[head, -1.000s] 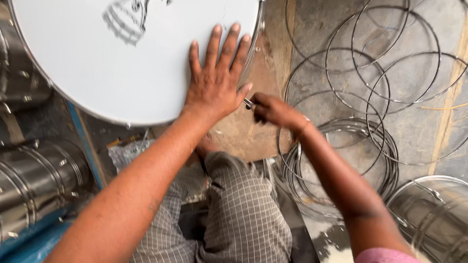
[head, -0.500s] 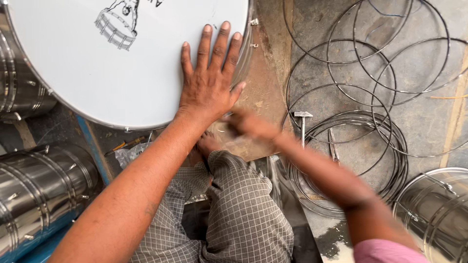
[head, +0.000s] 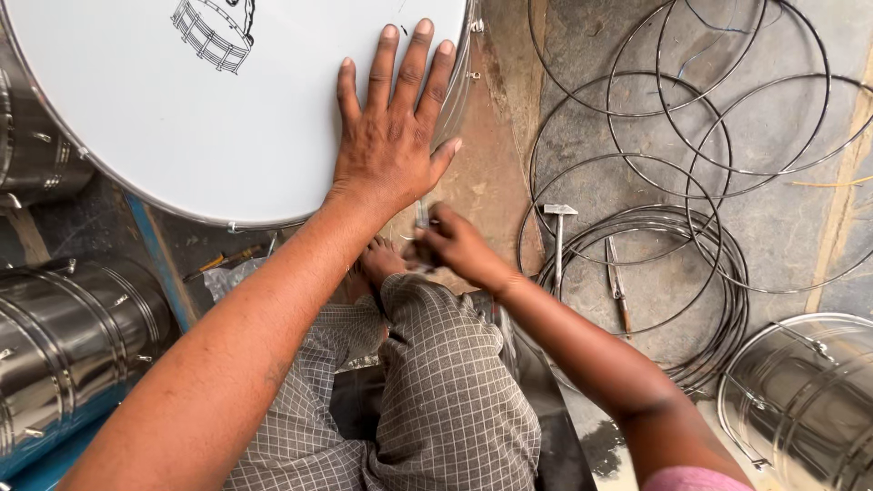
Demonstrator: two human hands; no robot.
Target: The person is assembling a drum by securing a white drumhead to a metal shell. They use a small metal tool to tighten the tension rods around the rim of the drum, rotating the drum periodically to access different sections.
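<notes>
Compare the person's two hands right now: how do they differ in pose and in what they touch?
The left hand lies flat, fingers spread, on the white drum head; the right hand is curled around a small metal tool below the drum's rim. The left hand is sharp, the right slightly blurred. Both are bare.

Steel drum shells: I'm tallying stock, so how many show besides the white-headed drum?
3, each cut off by the frame: one at bottom left, one at the left edge behind the white drum, one at bottom right. More may lie outside view.
</notes>
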